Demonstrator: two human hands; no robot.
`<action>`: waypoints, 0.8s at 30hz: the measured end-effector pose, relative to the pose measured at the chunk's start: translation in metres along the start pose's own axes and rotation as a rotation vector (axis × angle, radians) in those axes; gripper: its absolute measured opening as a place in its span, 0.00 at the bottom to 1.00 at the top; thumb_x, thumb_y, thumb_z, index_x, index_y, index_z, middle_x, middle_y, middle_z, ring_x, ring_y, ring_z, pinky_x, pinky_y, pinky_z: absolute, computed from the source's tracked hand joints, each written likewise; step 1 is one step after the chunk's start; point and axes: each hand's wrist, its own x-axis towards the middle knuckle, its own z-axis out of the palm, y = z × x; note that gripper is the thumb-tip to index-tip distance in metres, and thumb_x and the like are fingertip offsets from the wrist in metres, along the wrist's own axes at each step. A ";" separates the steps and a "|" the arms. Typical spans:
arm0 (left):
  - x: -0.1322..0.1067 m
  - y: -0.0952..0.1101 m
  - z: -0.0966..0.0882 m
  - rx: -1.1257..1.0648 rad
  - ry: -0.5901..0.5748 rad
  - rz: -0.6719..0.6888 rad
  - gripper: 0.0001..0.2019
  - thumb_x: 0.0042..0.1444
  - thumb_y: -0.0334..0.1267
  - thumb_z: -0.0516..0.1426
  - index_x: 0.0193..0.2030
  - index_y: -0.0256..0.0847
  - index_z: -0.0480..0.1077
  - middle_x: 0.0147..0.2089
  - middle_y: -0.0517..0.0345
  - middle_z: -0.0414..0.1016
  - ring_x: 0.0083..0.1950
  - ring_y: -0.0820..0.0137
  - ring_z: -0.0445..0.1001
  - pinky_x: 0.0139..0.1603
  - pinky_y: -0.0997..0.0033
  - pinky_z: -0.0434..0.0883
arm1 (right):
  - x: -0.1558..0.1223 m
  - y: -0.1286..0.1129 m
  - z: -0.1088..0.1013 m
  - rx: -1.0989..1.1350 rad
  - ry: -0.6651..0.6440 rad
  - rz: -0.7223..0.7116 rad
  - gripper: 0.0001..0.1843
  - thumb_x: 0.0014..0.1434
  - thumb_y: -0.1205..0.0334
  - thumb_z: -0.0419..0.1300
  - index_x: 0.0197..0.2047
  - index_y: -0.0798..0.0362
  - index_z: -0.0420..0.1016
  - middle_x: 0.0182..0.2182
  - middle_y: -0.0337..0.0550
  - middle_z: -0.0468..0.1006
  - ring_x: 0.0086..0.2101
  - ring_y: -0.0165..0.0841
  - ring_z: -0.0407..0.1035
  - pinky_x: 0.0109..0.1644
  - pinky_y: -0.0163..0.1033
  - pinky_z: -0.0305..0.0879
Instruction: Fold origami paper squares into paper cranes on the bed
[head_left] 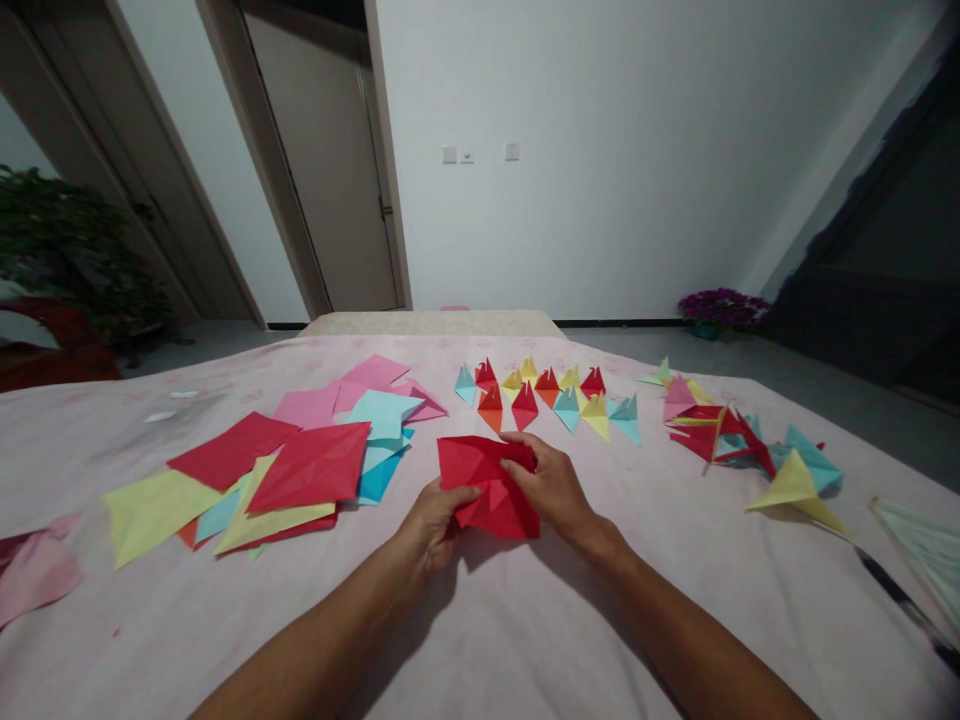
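A creased sheet of red origami paper (487, 490) is held between both hands just above the table, tilted toward me. My left hand (439, 520) pinches its lower left edge, thumb on top and fingers hidden beneath. On the upper right side, my right hand (551, 485) grips the sheet with the thumb on its face and the fingers at the top edge. Beyond the hands stand several small folded paper cranes (525, 405) in red, yellow, orange and light blue. To the left lies a loose pile of coloured square papers (311, 465), with red, yellow, blue and pink sheets.
Larger folded paper pieces (724, 440) are heaped at the right. A black pen (896, 590) lies near a notebook (926, 550) at the right edge. Pink cloth (37, 580) sits at the far left. A patterned tablecloth (480, 650) covers the table.
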 end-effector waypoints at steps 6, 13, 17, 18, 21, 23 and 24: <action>0.007 0.007 0.002 -0.024 0.052 -0.056 0.22 0.48 0.18 0.59 0.52 0.30 0.70 0.35 0.46 0.81 0.30 0.63 0.81 0.33 0.68 0.79 | 0.001 -0.001 0.001 0.134 -0.038 0.055 0.23 0.52 0.63 0.63 0.53 0.51 0.75 0.48 0.47 0.80 0.46 0.40 0.75 0.52 0.45 0.70; 0.005 0.006 -0.005 -0.097 0.024 -0.014 0.25 0.46 0.20 0.62 0.54 0.32 0.70 0.39 0.44 0.82 0.36 0.59 0.82 0.35 0.68 0.79 | 0.000 0.017 0.005 0.518 -0.178 0.395 0.26 0.44 0.55 0.71 0.46 0.58 0.75 0.41 0.51 0.82 0.36 0.41 0.76 0.39 0.42 0.71; 0.008 0.008 -0.010 -0.026 0.012 0.005 0.18 0.48 0.27 0.64 0.49 0.30 0.72 0.38 0.42 0.82 0.34 0.57 0.82 0.36 0.62 0.79 | -0.004 0.018 0.009 0.573 -0.211 0.426 0.25 0.41 0.57 0.72 0.43 0.57 0.76 0.36 0.48 0.82 0.33 0.39 0.75 0.35 0.40 0.70; 0.010 0.009 -0.011 -0.004 0.015 0.008 0.17 0.48 0.28 0.64 0.47 0.30 0.73 0.37 0.41 0.82 0.33 0.57 0.82 0.35 0.62 0.79 | -0.004 0.017 0.010 0.580 -0.215 0.426 0.25 0.41 0.57 0.72 0.42 0.57 0.76 0.36 0.48 0.82 0.32 0.39 0.75 0.35 0.40 0.70; 0.017 0.012 -0.015 0.052 0.016 0.052 0.15 0.45 0.24 0.64 0.42 0.30 0.73 0.34 0.43 0.82 0.31 0.61 0.81 0.34 0.65 0.78 | -0.005 0.014 0.009 0.589 -0.221 0.436 0.24 0.40 0.58 0.72 0.41 0.57 0.76 0.34 0.47 0.82 0.31 0.38 0.75 0.33 0.39 0.69; 0.021 0.013 -0.017 0.072 0.025 0.078 0.13 0.45 0.24 0.63 0.40 0.30 0.74 0.31 0.47 0.81 0.27 0.65 0.79 0.30 0.70 0.76 | -0.005 0.013 0.007 0.590 -0.233 0.457 0.23 0.40 0.58 0.72 0.39 0.58 0.77 0.33 0.47 0.82 0.29 0.36 0.74 0.32 0.38 0.68; 0.022 0.013 -0.017 0.081 0.031 0.082 0.11 0.45 0.24 0.63 0.38 0.31 0.74 0.29 0.49 0.80 0.24 0.68 0.77 0.26 0.73 0.74 | -0.005 0.013 0.006 0.592 -0.243 0.466 0.22 0.40 0.58 0.72 0.38 0.58 0.77 0.32 0.47 0.82 0.28 0.36 0.74 0.32 0.37 0.68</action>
